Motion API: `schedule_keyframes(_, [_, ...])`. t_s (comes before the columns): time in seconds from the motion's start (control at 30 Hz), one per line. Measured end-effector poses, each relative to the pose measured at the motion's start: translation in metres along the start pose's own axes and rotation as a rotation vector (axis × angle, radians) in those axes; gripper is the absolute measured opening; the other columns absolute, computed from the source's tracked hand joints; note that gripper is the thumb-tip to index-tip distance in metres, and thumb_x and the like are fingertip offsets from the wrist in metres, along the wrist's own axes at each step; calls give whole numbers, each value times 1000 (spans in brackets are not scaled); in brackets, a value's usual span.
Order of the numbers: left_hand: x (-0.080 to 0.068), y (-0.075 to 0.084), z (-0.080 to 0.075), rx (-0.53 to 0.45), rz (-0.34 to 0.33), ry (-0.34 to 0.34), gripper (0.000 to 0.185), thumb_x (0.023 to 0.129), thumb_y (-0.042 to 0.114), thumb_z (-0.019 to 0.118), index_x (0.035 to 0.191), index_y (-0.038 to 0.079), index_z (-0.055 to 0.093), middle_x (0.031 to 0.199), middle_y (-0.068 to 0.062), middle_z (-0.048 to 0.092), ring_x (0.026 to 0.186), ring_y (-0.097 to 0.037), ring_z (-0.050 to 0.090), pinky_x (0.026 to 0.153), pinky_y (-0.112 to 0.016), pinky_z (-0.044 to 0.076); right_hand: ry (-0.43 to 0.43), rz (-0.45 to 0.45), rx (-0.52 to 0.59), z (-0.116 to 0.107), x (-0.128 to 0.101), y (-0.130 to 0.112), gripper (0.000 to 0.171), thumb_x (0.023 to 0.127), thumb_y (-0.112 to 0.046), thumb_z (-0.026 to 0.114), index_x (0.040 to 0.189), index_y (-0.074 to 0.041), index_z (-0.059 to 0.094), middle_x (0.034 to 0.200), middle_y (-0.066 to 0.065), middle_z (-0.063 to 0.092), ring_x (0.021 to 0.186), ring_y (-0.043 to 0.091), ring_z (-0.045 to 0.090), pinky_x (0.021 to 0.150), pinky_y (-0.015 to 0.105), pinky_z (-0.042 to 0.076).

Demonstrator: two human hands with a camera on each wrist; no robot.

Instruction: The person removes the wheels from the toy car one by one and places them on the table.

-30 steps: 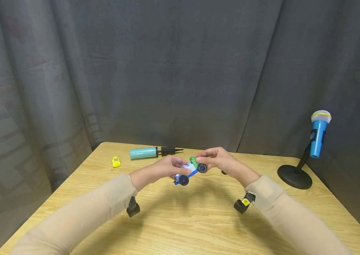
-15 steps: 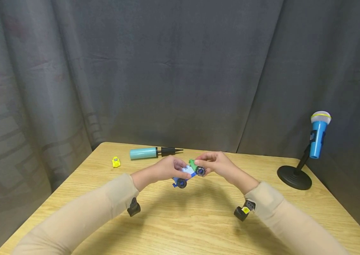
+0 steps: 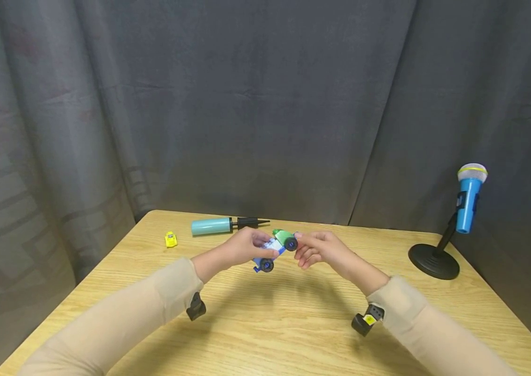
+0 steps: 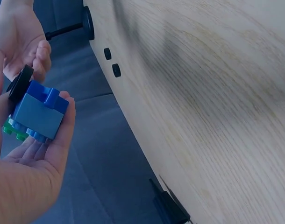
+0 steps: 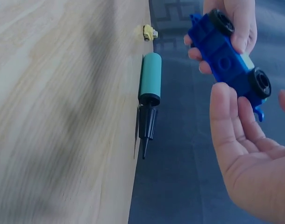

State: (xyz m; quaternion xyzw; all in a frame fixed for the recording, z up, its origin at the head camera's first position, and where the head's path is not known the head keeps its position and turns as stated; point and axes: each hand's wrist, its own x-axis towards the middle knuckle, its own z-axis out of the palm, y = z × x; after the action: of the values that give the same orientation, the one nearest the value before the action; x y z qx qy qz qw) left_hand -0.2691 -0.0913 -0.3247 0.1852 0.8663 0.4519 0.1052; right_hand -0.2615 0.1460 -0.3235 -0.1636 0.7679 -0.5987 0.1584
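Observation:
A toy car (image 3: 276, 251) of blue building blocks is held in the air by my left hand (image 3: 237, 248), its thumb on the near side and its fingers beneath and behind. Green blocks (image 3: 282, 236) sit at its right end. Black wheels (image 5: 260, 85) show on one long side. My right hand (image 3: 331, 253) is at the green end; in the right wrist view its fingertips (image 5: 220, 93) lie straight along the car's blue underside, with the thumb standing away. Two small black wheels (image 4: 116, 70) rest on the table in the left wrist view.
At the back of the wooden table (image 3: 265, 334) lies a teal hand pump (image 3: 212, 226) with a black nozzle. A small yellow toy car (image 3: 170, 239) is left of it. A blue toy microphone (image 3: 468, 201) stands on a black stand (image 3: 434, 261) at the right. Grey curtains (image 3: 246, 104) hang behind.
The right hand has loosened its pinch on the car's green end and turned so its fingers lie lower. The car shifted slightly left and tilted in the left hand, which kept hold of it.

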Motion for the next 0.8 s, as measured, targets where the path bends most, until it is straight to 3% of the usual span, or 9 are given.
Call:
schedule_keyframes(0.17, [1,0,2,25,3,19,55,83,33,77,124,-2,62,111,-11,71,100,-19,67,83,-33,55,26,-34,-29,6,-3,2,42,93,-31,65,104,10,61,82,7,70,69,15,67,72,36,59])
schedule_keyframes(0.33, [1,2,4,46,8,28,57,83,35,77,125,-2,62,114,-13,70,106,-23,66,86,-36,55,121,-58,-53,13,-4,4,32,89,-25,71,92,5,61,75,5,70,64,15,66,66,33,59])
schedule_keyframes(0.47, [1,3,6,47,-7,35,58,83,36,77,124,-2,62,115,-13,69,107,-24,66,88,-37,54,201,-91,-91,16,-4,6,28,87,-22,73,88,4,63,77,10,71,64,16,67,66,33,59])
schedule_keyframes(0.8, [5,-1,7,84,51,15,43,86,33,74,115,0,68,99,-7,73,85,-14,68,77,-31,55,316,-142,-147,22,-3,7,25,84,-17,77,86,6,66,76,13,73,63,19,70,65,37,59])
